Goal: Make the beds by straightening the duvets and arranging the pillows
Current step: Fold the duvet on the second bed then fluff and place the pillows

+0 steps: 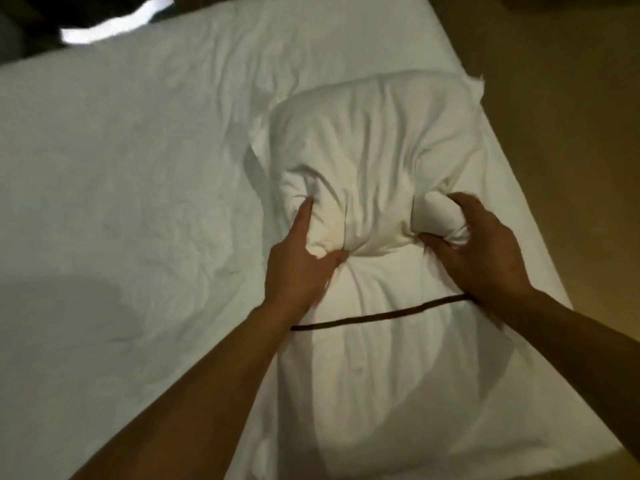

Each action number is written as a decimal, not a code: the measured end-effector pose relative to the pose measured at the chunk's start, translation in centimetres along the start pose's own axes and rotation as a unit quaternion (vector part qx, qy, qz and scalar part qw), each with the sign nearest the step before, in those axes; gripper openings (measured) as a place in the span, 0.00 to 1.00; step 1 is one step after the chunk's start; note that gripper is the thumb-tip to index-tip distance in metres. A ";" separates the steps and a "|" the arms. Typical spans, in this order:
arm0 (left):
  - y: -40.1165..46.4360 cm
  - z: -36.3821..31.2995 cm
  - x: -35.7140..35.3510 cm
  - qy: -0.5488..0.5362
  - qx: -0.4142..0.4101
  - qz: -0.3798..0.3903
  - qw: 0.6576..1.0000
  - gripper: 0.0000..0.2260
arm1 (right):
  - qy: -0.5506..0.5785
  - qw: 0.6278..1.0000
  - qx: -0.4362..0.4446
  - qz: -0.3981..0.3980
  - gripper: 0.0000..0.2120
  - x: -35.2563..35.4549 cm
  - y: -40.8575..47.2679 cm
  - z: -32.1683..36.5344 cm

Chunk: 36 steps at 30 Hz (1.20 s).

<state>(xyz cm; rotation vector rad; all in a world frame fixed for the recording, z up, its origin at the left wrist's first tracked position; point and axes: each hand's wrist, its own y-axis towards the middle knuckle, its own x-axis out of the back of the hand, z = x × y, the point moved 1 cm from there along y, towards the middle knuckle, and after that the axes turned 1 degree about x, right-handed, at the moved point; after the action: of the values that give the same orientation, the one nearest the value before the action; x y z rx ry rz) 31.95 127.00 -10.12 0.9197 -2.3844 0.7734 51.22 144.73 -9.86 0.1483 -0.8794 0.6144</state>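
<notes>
A white pillow [374,143] lies on the right side of a bed covered by a wrinkled white sheet [131,168]. My left hand [298,268] pinches a bunch of the pillow's fabric between thumb and fingers on its left part. My right hand [481,251] grips another bunch of the pillow's fabric on its right part. Both forearms reach in from the bottom of the view. A thin dark strap [377,315] runs between my two wrists across the pillow. No duvet is in view.
The bed's right edge runs diagonally along a beige floor [571,116]. A dark area with a bright white strip [110,22] lies past the bed's far left corner. The sheet stretches flat to the left of the pillow.
</notes>
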 end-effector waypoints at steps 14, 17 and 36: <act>-25.5 -2.5 27.1 -0.070 -0.022 -0.168 0.983 0.40 | 0.036 0.991 0.130 0.008 0.33 7.6 -20.4 26.5; -34.4 0.0 34.2 -0.092 -0.017 -0.215 0.972 0.40 | 0.043 0.981 0.191 0.014 0.33 7.7 -27.7 33.9; -74.7 20.0 64.4 -0.074 0.073 -0.571 0.814 0.38 | 0.125 0.836 0.505 0.172 0.32 -5.4 -61.8 71.4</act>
<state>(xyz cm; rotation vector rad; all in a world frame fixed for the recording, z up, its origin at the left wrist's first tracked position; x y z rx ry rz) 37.98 39.02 38.30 2.1828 -1.3865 0.3633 34.96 65.62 39.41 0.8600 -0.2411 1.3732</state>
